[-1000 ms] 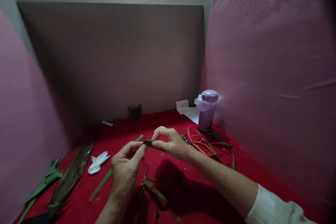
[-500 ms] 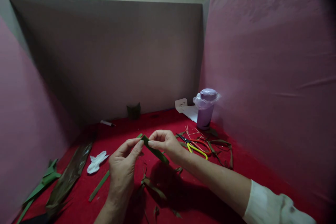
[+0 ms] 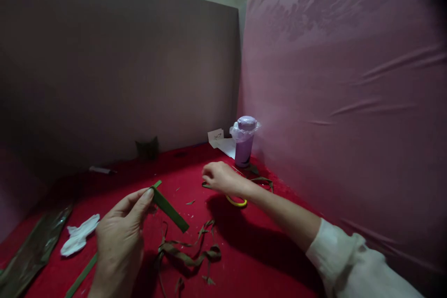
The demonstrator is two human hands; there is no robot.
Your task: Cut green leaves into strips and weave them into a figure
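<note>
My left hand (image 3: 120, 237) pinches one end of a short green leaf strip (image 3: 170, 210), which slants down to the right above the red table (image 3: 265, 260). My right hand (image 3: 221, 178) is away from the strip, reaching over the table toward the scissors with a yellow handle (image 3: 236, 203). Only part of the scissors shows from under the hand. Its fingers are curled; I cannot tell whether they hold anything. A tangle of brown dried leaf strips (image 3: 188, 253) lies on the table just under the green strip.
A purple cup with a plastic cover (image 3: 244, 142) stands at the back right by white paper (image 3: 223, 143). A crumpled white tissue (image 3: 78, 235), a long green strip (image 3: 81, 277) and a dark wrapped leaf (image 3: 33, 249) lie at the left. Pink cloth walls enclose the table.
My right hand has let go of the green strip and moved right toward the scissors. My left hand alone keeps the strip. The view has swung to the right.
</note>
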